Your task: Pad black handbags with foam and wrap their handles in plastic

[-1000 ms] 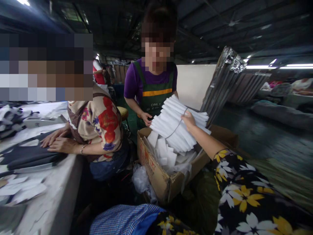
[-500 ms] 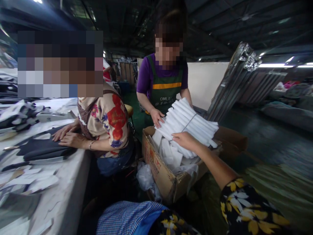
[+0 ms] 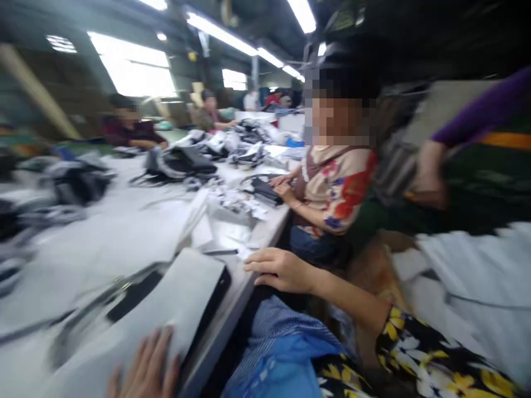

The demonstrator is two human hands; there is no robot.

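My left hand (image 3: 145,365) lies flat on a pale grey bag-like piece (image 3: 182,287), its fingers spread a little. This piece has a dark side edge, and a strap (image 3: 120,282) with a small metal fitting loops beside it. Over the edge of the white worktable (image 3: 124,221) my right hand (image 3: 282,269) is stretched out, palm down, with nothing visible in it. White scraps and a grey sheet (image 3: 232,226) lie just beyond its fingertips. Motion blurs much of the view.
A co-worker (image 3: 332,182) in a flowered top sits along the table, hands on a dark folded piece (image 3: 265,190). To the right stands a cardboard box (image 3: 373,265) with a tied white bundle (image 3: 489,271). A purple sleeve (image 3: 485,105) reaches in above. Dark-and-white piles (image 3: 182,160) cover the table's far part.
My view has swung left from the box to the table. My right hand has left the white bundle and moved to the table edge. My left hand has come into view.
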